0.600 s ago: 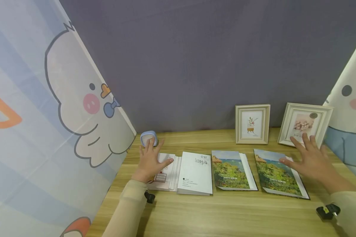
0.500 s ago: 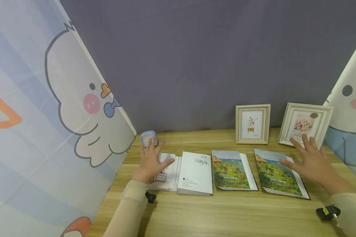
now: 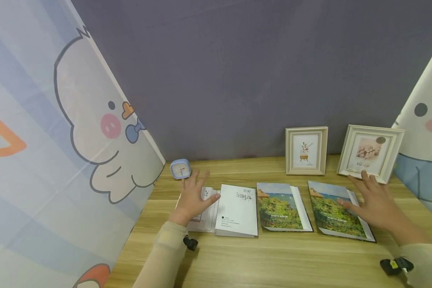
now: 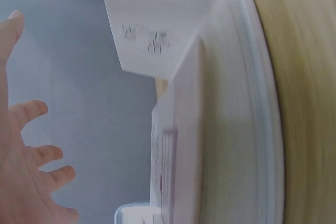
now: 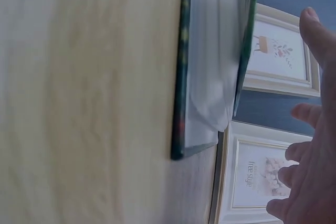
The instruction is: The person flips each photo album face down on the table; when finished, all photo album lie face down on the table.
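Note:
My left hand, fingers spread, hovers over a pale pink-and-white album at the left of the row and hides part of it. The left wrist view shows that album side-on, apart from the fingers. Beside it lies a white album with black Chinese characters. My right hand is spread above the right edge of a landscape-covered photo album. In the right wrist view that album's pages stand slightly parted, and the hand holds nothing. A matching photo album lies to its left.
A small blue clock stands at the back left of the wooden table. At the back right stand two cream picture frames, one with a potted plant print and a tilted one with a pink flower print. A grey curtain hangs behind.
My left hand has shifted to the right, uncovering the clock's face. My right hand has come slightly lower and nearer, showing more of the tilted picture frame. The albums have stayed put.

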`<state>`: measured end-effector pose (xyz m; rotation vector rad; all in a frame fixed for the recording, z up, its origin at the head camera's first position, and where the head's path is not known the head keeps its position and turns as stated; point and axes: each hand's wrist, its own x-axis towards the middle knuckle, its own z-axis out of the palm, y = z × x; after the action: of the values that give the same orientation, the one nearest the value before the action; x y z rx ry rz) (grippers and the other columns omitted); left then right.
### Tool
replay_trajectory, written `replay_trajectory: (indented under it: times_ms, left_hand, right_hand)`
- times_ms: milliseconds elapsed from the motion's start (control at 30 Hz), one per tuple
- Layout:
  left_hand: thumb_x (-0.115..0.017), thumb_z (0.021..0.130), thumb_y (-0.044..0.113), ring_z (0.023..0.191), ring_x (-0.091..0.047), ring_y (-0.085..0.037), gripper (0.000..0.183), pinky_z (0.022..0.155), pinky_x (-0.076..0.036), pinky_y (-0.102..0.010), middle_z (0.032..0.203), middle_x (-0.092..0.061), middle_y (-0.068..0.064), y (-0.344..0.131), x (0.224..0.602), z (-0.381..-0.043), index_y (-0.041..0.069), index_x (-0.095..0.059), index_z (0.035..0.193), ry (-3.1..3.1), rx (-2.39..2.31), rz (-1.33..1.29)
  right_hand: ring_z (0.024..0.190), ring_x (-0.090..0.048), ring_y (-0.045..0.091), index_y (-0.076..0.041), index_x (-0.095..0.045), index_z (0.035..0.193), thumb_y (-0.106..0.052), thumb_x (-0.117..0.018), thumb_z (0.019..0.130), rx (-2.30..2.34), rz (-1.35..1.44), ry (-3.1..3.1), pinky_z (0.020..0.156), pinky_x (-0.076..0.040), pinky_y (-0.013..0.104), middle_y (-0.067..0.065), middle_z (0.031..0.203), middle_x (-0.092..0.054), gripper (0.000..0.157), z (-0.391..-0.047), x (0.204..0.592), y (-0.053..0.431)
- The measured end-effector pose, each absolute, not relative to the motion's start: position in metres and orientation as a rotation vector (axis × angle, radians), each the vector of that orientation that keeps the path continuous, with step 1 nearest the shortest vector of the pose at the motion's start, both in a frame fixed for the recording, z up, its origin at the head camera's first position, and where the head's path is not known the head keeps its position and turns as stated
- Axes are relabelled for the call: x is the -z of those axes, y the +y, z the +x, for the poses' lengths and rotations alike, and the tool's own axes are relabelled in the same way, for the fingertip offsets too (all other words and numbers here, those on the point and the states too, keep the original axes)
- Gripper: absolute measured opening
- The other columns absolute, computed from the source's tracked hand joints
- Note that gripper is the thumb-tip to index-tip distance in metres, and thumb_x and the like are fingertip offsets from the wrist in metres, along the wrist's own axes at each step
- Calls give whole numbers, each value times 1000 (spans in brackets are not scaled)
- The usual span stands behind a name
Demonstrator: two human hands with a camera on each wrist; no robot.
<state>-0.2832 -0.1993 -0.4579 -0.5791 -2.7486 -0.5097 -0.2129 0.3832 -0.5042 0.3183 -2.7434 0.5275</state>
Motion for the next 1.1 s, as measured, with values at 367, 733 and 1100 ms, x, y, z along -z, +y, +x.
replay_trajectory:
  times_ms: [367,733,1100]
  left_hand:
    - [-59,94,73,152,-28,-46,87,119,-14,-74,170,-22,-19,-173,461,-274,25,-39,164,-2736,668,-666]
    - [-59,96,70,153,-29,-38,80,114,-36,-67,173,-21,-6,-141,460,-264,30,-38,163,-2723,835,-711]
    - [-50,107,56,148,-40,-30,61,114,-41,-57,163,-41,-4,-105,461,-255,18,-50,156,-2590,1026,-804]
  right_hand:
    - [151,10,60,-9,-16,168,-41,-71,99,-689,363,-2777,107,5,86,33,168,10,95,-203,503,375]
    - [151,10,59,0,-25,164,-41,-72,99,-731,334,-2801,100,-6,91,34,168,9,90,-197,503,365]
    - [152,7,59,-3,-24,165,-37,-74,98,-771,369,-2761,112,10,79,33,169,6,91,-197,513,368]
